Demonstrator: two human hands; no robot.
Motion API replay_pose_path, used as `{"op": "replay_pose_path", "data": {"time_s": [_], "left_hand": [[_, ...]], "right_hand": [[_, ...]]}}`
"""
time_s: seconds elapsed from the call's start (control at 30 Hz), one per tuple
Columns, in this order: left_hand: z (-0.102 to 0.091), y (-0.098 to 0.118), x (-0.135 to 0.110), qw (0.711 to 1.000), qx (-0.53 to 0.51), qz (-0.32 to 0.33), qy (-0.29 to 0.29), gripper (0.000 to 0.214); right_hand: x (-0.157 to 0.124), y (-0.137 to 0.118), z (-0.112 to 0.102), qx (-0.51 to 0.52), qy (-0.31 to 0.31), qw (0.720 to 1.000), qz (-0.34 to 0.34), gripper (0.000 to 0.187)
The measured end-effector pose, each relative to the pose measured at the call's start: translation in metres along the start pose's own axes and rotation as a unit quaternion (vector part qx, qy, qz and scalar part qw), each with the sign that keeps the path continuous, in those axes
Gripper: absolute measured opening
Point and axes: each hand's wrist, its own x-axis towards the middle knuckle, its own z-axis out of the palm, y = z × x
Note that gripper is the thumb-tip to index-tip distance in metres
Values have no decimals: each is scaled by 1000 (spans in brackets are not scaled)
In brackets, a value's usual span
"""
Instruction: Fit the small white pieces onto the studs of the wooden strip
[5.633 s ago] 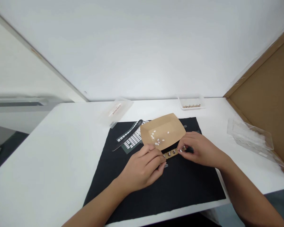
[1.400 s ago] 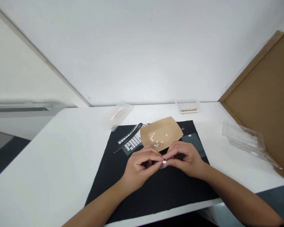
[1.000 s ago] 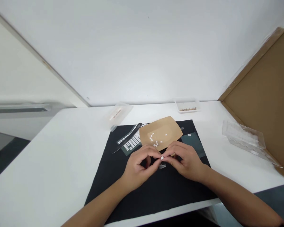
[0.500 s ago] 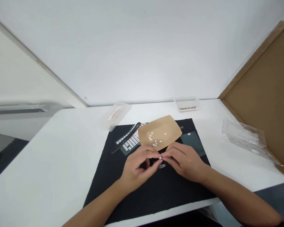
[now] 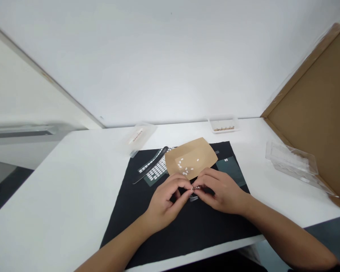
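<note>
Over the black mat, my left hand and my right hand meet at the fingertips. Between them is a small shiny metal piece, too small to name. My left thumb and index finger pinch its left end; my right fingers close around its other end. Just behind the hands lies a brown paper sheet with several small white oval pieces scattered on it. Below the fingertips, a small clear item is partly hidden.
Black curved tweezers lie across dark green sheets of white ovals. Another green sheet is at right. Behind stand a translucent bag and a clear tray of small gold-coloured parts. A clear box and cardboard are right.
The right fingers have shifted on the small piece, so more of its shiny metal now shows between the hands. The white face seen before no longer shows clearly.
</note>
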Motion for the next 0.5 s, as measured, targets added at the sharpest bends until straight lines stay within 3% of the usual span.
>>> {"op": "replay_pose_path", "data": {"time_s": [0.23, 0.37, 0.5], "left_hand": [[2, 1, -2, 994, -69, -74, 34, 13], [4, -3, -4, 993, -71, -80, 49, 11], [4, -7, -5, 994, -68, -68, 53, 9]], "right_hand": [[3, 2, -1, 30, -17, 999, -4, 13], [3, 5, 1, 4, -21, 1000, -7, 16], [2, 8, 5, -64, -14, 997, -51, 25]]}}
